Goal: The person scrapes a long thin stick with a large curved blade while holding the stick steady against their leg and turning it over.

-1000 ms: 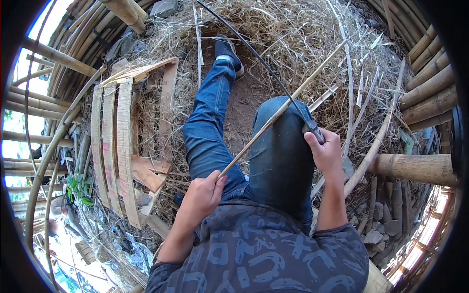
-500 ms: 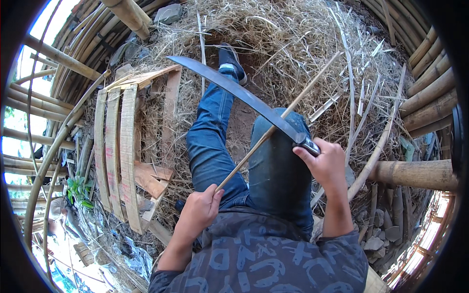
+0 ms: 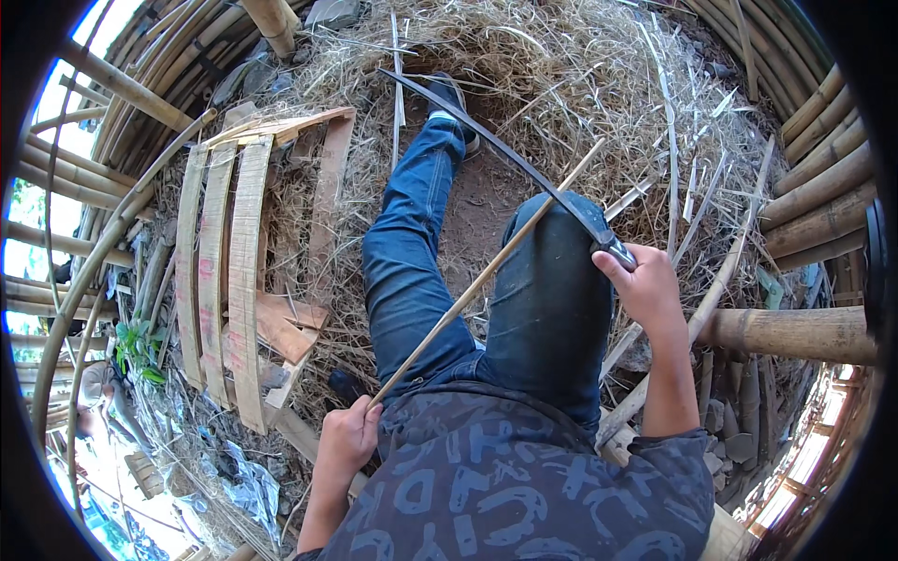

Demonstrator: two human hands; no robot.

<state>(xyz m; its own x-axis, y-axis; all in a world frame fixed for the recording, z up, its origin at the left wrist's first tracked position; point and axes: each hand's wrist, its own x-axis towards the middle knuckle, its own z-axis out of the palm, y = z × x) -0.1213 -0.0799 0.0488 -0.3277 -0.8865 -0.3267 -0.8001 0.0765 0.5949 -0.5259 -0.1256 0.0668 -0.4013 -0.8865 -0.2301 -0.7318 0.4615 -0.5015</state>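
Dry straw [image 3: 599, 84] and bare dirt cover the ground, ringed by bamboo poles [image 3: 795, 332], with a slatted wooden frame [image 3: 224, 271] lying at the left. The left hand [image 3: 348, 438] is closed round the near end of a thin bamboo strip [image 3: 486, 276], hiding that end (the strip runs up-right across the knees), while the right hand [image 3: 645, 290] grips a long curved knife [image 3: 505, 150] by its hidden handle. The blade points up-left over the strip; whether they touch is unclear.

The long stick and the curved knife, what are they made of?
The stick looks like split bamboo: pale tan, thin, straight and matt, like the bamboo poles around. The left hand holds its near end. The knife looks like dark metal: a long, thin, curved blade with a dull grey sheen. Its grip is hidden inside the right hand, so I cannot tell.
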